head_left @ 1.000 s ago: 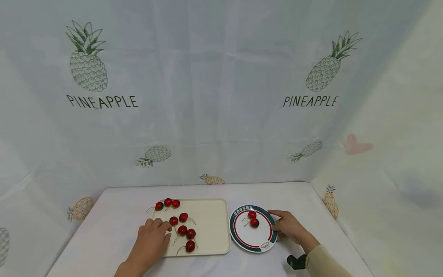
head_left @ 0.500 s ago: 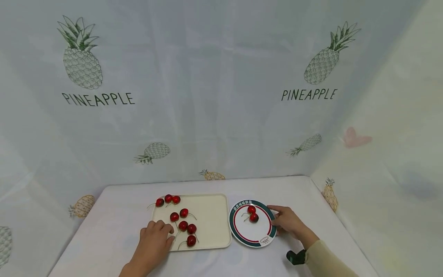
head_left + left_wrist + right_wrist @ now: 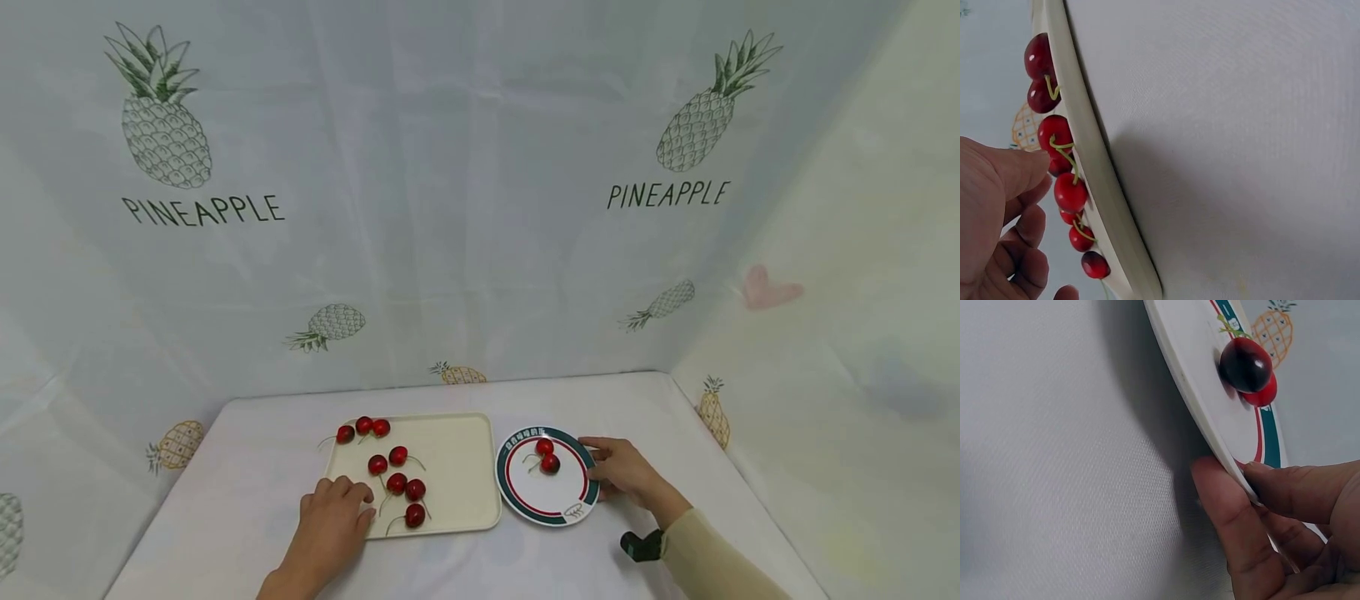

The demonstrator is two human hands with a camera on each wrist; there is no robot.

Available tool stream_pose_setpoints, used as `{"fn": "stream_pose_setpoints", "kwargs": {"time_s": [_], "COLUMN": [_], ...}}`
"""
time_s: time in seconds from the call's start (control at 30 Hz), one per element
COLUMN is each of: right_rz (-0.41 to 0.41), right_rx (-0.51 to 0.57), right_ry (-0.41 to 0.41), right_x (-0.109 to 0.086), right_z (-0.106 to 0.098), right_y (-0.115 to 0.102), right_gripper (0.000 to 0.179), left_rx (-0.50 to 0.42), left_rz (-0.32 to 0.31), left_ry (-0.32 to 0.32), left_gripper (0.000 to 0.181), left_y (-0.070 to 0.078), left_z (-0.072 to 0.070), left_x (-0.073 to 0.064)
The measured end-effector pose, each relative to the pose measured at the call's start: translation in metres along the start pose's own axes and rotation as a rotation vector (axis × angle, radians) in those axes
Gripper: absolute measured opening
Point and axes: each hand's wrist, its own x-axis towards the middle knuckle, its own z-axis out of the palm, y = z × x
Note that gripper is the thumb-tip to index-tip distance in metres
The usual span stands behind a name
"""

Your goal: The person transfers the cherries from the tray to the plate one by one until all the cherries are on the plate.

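- From where I'm standing, a pale yellow sleeve [image 3: 712,560] is showing nearest on the right side, and a small dark green object [image 3: 641,547] is jutting out beside its cuff.
- The left hand [image 3: 330,529] is hovering over the near left corner of a cream, flat, rectangular tray [image 3: 459,475]. Its fingers are curling loosely with a gap to the thumb, and I'm seeing nothing pinched between them.
- Over the last second that hand is easing slightly nearer the person, leaving more room to the cherries.
- The right hand [image 3: 633,477] is pinching the rim of a round white plate [image 3: 546,494] with a dark green band and a thin red ring, one finger over the edge and another beneath. Whether the plate is lifting at that side, I'm not able to tell.
- Hand and plate are keeping their place together, just beside the tray; most of the shift is the head view tipping.
- Eight glossy red cherries with green stems [image 3: 416,490] are lying on the tray, three of them at its far left corner; two more matching cherries [image 3: 551,463] are resting on the plate.
- No cherry is changing sides, so the split is staying at eight and two.
- Beyond the white-covered desk [image 3: 450,571], a pale cloth printed with pineapples [image 3: 480,167] is hanging.
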Motion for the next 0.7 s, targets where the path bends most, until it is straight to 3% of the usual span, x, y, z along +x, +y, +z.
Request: {"fn": "stream_pose_setpoints", "kwargs": {"time_s": [0.27, 0.7], "right_rz": [0.011, 0.015], "right_rx": [0.01, 0.013], "right_ry": [0.002, 0.011], "right_x": [0.0, 0.0009], "right_z": [0.0008, 0.0007], "right_y": [-0.0022, -0.0017], "right_gripper": [0.061, 0.061], "left_rx": [-0.009, -0.019], "left_rz": [-0.04, -0.038], "left_ry": [-0.015, -0.013], "left_gripper": [0.017, 0.019], "left_y": [-0.0033, -0.0058], "left_z": [-0.002, 0.0037], "left_x": [0.0007, -0.0011]}}
